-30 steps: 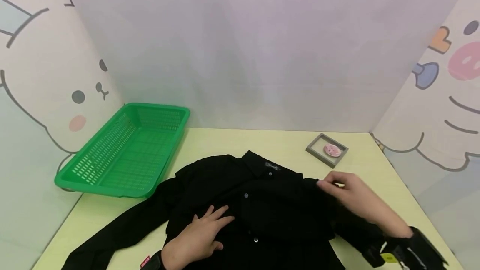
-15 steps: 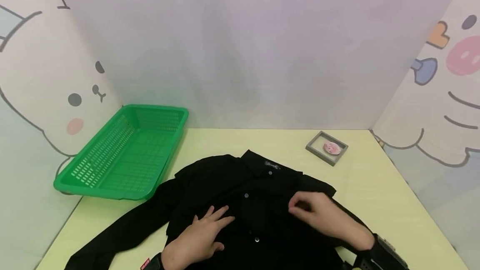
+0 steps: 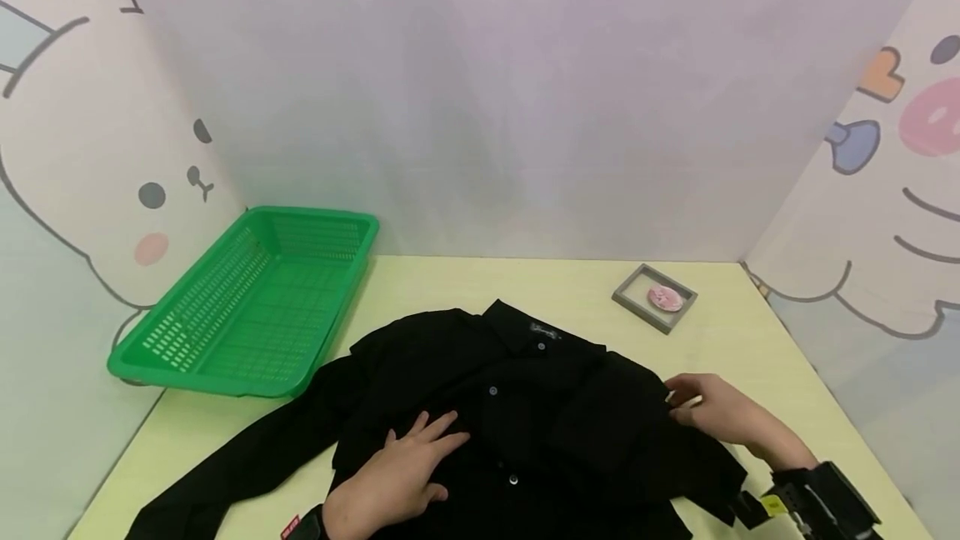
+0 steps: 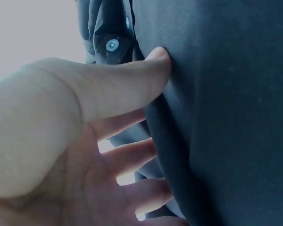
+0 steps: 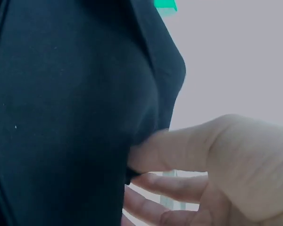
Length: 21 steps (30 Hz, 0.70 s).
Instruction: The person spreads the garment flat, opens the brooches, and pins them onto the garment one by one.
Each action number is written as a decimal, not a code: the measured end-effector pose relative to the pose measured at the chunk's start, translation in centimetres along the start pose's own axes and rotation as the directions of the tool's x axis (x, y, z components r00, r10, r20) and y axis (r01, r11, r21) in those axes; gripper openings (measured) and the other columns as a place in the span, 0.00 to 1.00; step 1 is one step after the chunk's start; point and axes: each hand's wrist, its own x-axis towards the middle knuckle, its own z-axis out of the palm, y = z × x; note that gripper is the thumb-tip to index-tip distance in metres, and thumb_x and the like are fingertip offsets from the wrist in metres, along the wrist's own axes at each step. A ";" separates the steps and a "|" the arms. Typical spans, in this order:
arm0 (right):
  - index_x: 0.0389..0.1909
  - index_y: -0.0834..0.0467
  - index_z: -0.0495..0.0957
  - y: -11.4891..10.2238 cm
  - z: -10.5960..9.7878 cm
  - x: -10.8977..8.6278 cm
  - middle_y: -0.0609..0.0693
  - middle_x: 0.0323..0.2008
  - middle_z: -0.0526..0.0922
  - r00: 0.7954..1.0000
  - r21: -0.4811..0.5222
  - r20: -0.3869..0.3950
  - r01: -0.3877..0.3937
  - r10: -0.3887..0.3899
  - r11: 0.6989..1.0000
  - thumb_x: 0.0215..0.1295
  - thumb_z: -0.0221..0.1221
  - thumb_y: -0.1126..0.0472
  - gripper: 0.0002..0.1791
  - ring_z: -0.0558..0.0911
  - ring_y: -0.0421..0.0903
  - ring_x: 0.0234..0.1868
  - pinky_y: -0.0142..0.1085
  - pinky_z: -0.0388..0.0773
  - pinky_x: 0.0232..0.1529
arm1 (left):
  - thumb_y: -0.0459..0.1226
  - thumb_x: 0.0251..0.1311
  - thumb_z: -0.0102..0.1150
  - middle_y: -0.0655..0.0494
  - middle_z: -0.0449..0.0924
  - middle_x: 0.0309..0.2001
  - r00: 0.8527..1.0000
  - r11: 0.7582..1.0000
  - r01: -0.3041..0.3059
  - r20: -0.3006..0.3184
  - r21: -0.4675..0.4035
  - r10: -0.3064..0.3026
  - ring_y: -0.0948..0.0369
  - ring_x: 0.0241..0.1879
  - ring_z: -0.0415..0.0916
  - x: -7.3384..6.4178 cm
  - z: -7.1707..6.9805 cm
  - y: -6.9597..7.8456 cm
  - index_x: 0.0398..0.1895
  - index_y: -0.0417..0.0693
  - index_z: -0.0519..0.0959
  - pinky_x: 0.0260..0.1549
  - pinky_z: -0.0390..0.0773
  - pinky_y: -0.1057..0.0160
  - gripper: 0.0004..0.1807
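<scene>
A black button-up shirt [image 3: 517, 432] lies front side up on the table, its collar toward the back. One sleeve stretches out toward the front left. My left hand [image 3: 397, 473] rests on the shirt's front with the fingers spread; the left wrist view shows its thumb [image 4: 127, 87] straight along the cloth. At the right shoulder, my right hand [image 3: 716, 415] pinches the shirt's sleeve edge. In the right wrist view the thumb [image 5: 165, 153] presses the black cloth, with the other fingers partly hidden behind it.
A green plastic basket [image 3: 330, 340] stands at the back left, nothing in it. Toward the back right lies a small grey square frame [image 3: 637, 307] with a pink oval piece [image 3: 665, 298] in it. Walls with cartoon prints close in the pale yellow table [image 3: 450, 282].
My right hand went from the shoulder edge across to the chest, then back out to the right sleeve. The sleeve top looks shifted. My left hand stayed where it was.
</scene>
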 end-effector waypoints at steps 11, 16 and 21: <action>0.73 0.75 0.55 0.6 1.2 0.5 0.75 0.57 0.78 0.985 0.182 0.078 0.136 -0.152 0.974 0.61 0.62 0.77 0.41 0.88 0.52 0.42 0.38 0.84 0.38 | 0.35 0.58 0.75 0.48 0.62 0.78 0.999 1.000 0.012 0.035 -0.015 -0.011 0.31 0.73 0.61 0.3 -0.2 0.1 0.71 0.55 0.74 0.57 0.67 0.20 0.36; 0.66 0.74 0.64 0.9 1.5 0.5 0.57 0.39 0.86 0.977 -0.013 0.005 0.212 -0.212 0.977 0.58 0.66 0.77 0.35 0.87 0.45 0.34 0.37 0.82 0.33 | 0.36 0.58 0.75 0.48 0.62 0.78 0.999 1.000 0.012 0.035 -0.010 -0.012 0.31 0.73 0.61 0.3 -0.3 0.2 0.71 0.55 0.74 0.57 0.67 0.20 0.36; 0.63 0.75 0.67 1.5 0.8 -0.1 0.51 0.35 0.86 0.991 -0.209 -0.069 0.102 -0.119 0.972 0.57 0.67 0.74 0.33 0.85 0.49 0.36 0.43 0.82 0.36 | 0.36 0.59 0.74 0.48 0.62 0.78 0.999 1.000 0.010 0.033 -0.004 -0.010 0.31 0.73 0.61 0.3 -0.4 0.2 0.72 0.55 0.74 0.57 0.67 0.20 0.36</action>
